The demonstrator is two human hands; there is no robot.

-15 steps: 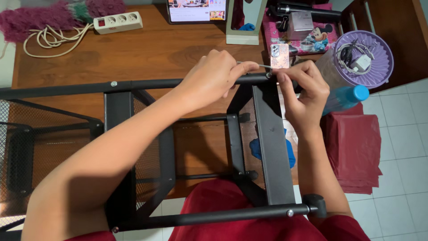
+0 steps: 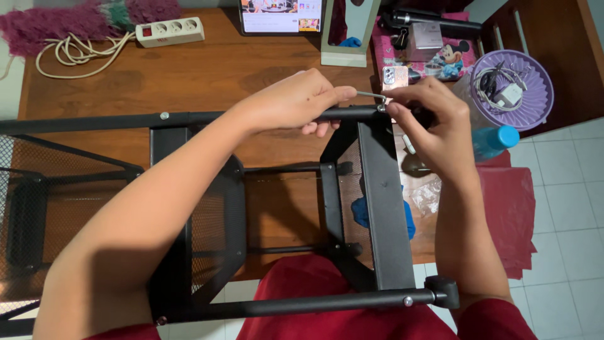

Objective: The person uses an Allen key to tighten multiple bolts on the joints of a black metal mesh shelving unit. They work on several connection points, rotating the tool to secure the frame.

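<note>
Hands meet at the far end of a black metal rack [image 2: 377,208] lying on its side across a wooden desk [image 2: 207,75]. Left hand [image 2: 296,101] is curled shut around the rack's top tube [image 2: 189,118]. Right hand [image 2: 434,126] pinches a small silver hex key [image 2: 371,96] at the tube's end (fingers closed on it). Just beyond sit a purple basket [image 2: 541,88] and blue-capped bottle [image 2: 497,140], crowding the desk's right edge. A power strip [image 2: 170,31] lies well apart, far left.
</note>
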